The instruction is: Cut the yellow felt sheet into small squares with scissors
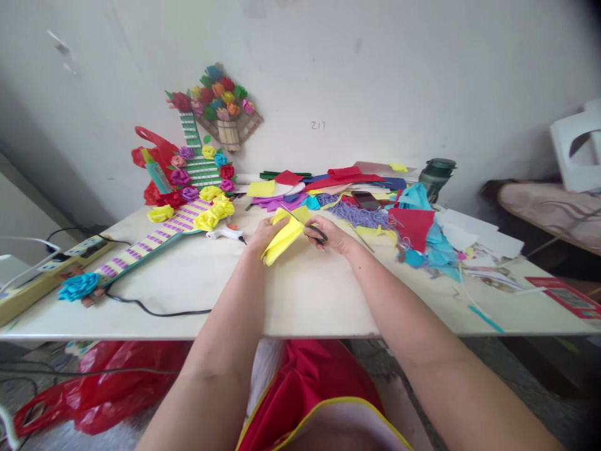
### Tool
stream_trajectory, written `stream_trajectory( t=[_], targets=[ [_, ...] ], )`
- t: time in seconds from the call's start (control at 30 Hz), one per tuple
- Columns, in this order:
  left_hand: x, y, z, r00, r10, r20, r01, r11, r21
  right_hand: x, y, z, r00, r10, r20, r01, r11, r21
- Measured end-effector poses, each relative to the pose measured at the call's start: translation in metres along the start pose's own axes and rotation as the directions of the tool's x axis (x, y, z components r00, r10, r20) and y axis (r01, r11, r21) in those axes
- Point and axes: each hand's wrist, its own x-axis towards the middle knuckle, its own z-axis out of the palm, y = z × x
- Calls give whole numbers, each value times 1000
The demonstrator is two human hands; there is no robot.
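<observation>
My left hand [268,233] is pinching the folded yellow paper [285,241], and my right hand [325,234] is gripping the scissors [318,236] by their dark handles, the blades lying along the paper's far edge between my two hands; whether they are biting in, I cannot tell. The cutting is looking barely begun to me, since the paper is hanging together as one layered piece. To the left of my grip, finished yellow flowers [213,214] are sitting on a striped panel [162,233], beyond a white glue gun [224,233]. Just beyond my hands, more coloured sheets [282,191] are lying uncut.
</observation>
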Motion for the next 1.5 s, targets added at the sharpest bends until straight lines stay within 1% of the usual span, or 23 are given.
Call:
stream_trajectory(
  t=[0.1, 0.2, 0.33, 0.47, 0.57, 0.63, 0.7, 0.77, 0.83, 0.9, 0.93, 0.97, 1.0, 1.07, 1.1, 1.13, 1.17, 1.27, 1.33, 1.43, 1.5],
  targets=[
    [-1, 2, -1, 1000, -5, -18, 5, 1000, 14, 1, -1, 1, 1000, -5, -8, 5, 1000, -22],
    [-2, 3, -1, 1000, -6, -26, 7, 1000, 7, 1, -4, 3, 999, 0, -41, -2, 998, -61],
    [-2, 4, -2, 999, -17, -38, 17, 1000, -1, 1, -4, 4, 998, -30, -59, 25, 996, -86],
    [-1, 2, -2, 999, -17, -45, 17, 1000, -1, 1, -1, 4, 998, -10, -56, 7, 999, -51],
    [0, 1, -2, 997, 12, -81, -14, 1000, -23, -2, -3, 3, 1000, 10, -25, -10, 1000, -2],
    [2, -1, -1, 993, 47, -106, -54, 997, -63, -5, -6, 1, 999, -38, -5, 39, 999, 10],
    [4, -3, 0, 990, 86, -110, -100, 987, -124, -7, -8, -3, 992, -122, -17, 123, 992, 23],
    [5, -5, 1, 986, 122, -113, -141, 974, -179, -6, -9, -9, 980, -177, -91, 181, 983, 37],
    [7, -7, 1, 981, 148, -127, -172, 964, -202, -4, -6, -15, 963, -163, -214, 170, 985, 15],
    [8, -9, 1, 977, 164, -137, -188, 963, -193, 0, -1, -21, 932, -117, -343, 87, 991, -100],
    [8, -9, 0, 975, 172, -138, -196, 963, -184, 2, 2, -24, 909, -87, -408, 4, 980, -201],
    [8, -10, 0, 974, 179, -138, -202, 963, -177, 3, 4, -26, 885, -82, -459, -89, 936, -340],
    [9, -11, 0, 973, 187, -136, -209, 963, -171, 4, 6, -28, 861, -104, -498, -179, 854, -488],
    [10, -12, -1, 971, 202, -125, -221, 962, -163, 3, 8, -31, 845, -143, -515, -317, 642, -698],
    [10, -13, -2, 971, 205, -124, -224, 961, -162, 1, 7, -31, 848, -149, -508, -357, 548, -756],
    [11, -13, -2, 970, 205, -128, -225, 961, -162, 0, 6, -32, 855, -142, -499, -382, 480, -790],
    [12, -14, -2, 969, 205, -135, -226, 960, -163, -1, 5, -31, 861, -129, -491, -397, 433, -809],
    [15, -16, -2, 966, 205, -155, -231, 956, -178, -4, 0, -29, 876, -95, -472, -414, 354, -839],
    [16, -17, -2, 966, 205, -157, -233, 953, -195, -5, -2, -27, 885, -65, -460, -416, 330, -847],
    [17, -18, 0, 966, 195, -172, -230, 950, -212, -5, -1, -26, 895, -38, -445, -406, 348, -845],
    [17, -18, 1, 963, 193, -187, -232, 948, -219, -3, 2, -25, 889, -91, -448, -384, 386, -839]
  ],
)
